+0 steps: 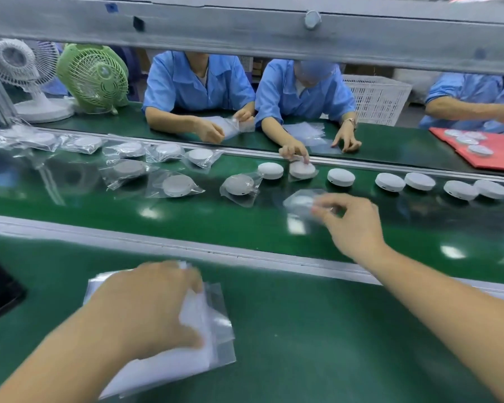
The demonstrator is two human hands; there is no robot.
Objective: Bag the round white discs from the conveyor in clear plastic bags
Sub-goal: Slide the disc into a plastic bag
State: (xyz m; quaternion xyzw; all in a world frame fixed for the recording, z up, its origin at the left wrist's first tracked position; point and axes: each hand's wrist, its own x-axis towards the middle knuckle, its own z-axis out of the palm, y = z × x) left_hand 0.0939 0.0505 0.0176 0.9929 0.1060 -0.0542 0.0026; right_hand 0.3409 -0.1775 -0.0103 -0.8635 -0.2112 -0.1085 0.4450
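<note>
My right hand (351, 225) reaches over the green conveyor belt (186, 216) and pinches a bagged white disc (301, 203), blurred by motion, just above the belt. My left hand (146, 303) rests on a stack of clear plastic bags (213, 324) on the near green table, fingers curled at the stack's far edge. Several bare white discs (341, 176) lie in a row on the belt to the right. Several bagged discs (239, 186) lie on the belt to the left.
Across the belt, people in blue shirts (198, 82) handle bags and discs; one hand touches a disc (301, 169). A green fan (95, 77) and a white fan (21, 71) stand at the far left. A red tray (501, 152) holds discs at the far right. A grey beam (245, 27) runs overhead.
</note>
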